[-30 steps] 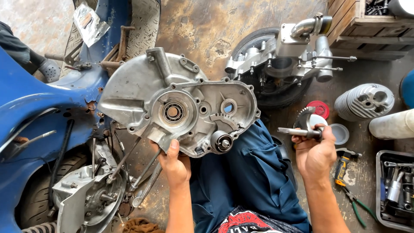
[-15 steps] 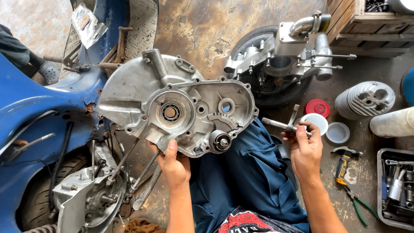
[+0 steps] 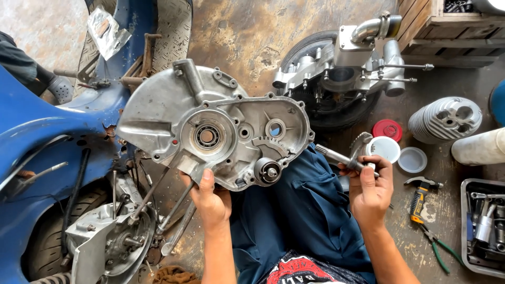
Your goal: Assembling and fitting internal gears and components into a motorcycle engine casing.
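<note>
My left hand grips the lower edge of a grey aluminium engine crankcase half, held upright over my lap, its inside face with a bearing and gear seats turned toward me. To the right of the case, my right hand holds a metal shaft with a toothed gear sector, its splined end pointing left at the case's right edge.
A blue scooter body and its wheel hub lie at left. Another engine block with wheel sits at back right, with a finned cylinder, white cup, red lid, hammer, pliers and a tool tray.
My right hand has carried the geared shaft leftward, from beside the cup and lids toward the case's right edge. The case has shifted slightly left in my left hand.
</note>
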